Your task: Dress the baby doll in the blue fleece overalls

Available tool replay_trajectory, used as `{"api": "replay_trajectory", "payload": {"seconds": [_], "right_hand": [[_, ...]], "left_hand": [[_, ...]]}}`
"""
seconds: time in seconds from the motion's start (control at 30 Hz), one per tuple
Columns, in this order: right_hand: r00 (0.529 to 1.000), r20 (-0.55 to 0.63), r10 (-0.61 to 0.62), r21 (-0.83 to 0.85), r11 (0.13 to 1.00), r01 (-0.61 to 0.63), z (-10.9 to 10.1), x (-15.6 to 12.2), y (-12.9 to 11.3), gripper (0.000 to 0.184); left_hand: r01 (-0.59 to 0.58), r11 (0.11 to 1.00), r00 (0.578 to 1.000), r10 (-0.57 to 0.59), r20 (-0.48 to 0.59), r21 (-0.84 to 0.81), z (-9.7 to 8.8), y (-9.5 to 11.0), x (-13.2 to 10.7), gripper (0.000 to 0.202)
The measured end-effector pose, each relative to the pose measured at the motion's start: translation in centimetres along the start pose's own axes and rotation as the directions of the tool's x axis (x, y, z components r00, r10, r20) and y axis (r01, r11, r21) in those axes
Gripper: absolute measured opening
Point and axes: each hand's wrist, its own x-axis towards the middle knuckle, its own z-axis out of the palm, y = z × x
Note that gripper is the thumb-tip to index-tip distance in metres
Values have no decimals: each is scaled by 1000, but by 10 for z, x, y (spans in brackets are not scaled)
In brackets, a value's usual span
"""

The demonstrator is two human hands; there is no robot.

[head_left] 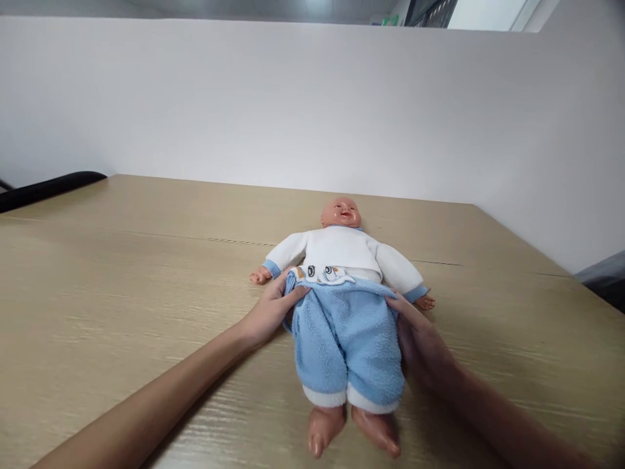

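A baby doll lies on its back, head away from me and bare feet toward me. It wears a white top with blue cuffs and light blue fleece pants with white hems. My left hand pinches the waistband at the left side, thumb on top and fingers tucked behind the cloth. On the right side, my right hand grips the waistband too, its fingers mostly hidden under the pants. An embroidered animal face with dark eyes shows at the waist between the hands.
The doll rests on a light wooden table with a thin seam across it. Behind the table stands a white partition. A black curved object is at the far left edge, and something dark lies beyond the right edge.
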Motion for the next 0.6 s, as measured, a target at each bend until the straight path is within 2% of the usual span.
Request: {"api": "replay_trajectory", "payload": {"seconds": [0.1,0.2,0.27,0.37,0.43,0.47,0.53,0.6], "right_hand": [[998,13,54,98,994,-55,5,-1,4,22],[998,18,59,143,988,-61,4,-2,6,26],[998,29,49,133,990,-52,2,-4,7,25],[999,49,-8,47,999,6,-3,-9,5,18],[994,67,-83,-125,988,91,-5,-14,0,18],[986,79,-144,-245,956,159,-5,-15,-3,20],[944,135,-300,-474,817,328,-4,-17,-12,19],[888,202,-412,-580,681,448,-2,-16,-20,14]], "left_hand": [[21,990,999,-27,-38,-137,1,-12,3,48],[49,991,996,-58,-70,-125,-1,-15,5,45],[89,990,995,-93,-35,-105,-5,-13,5,41],[99,995,995,-98,20,-2,-12,-3,1,37],[39,986,997,-49,53,162,-15,10,-4,36],[-5,965,996,-18,86,261,-16,19,-7,35],[-88,891,986,15,164,445,-16,39,-14,37],[-138,804,975,7,224,579,-14,58,-19,49]]}}
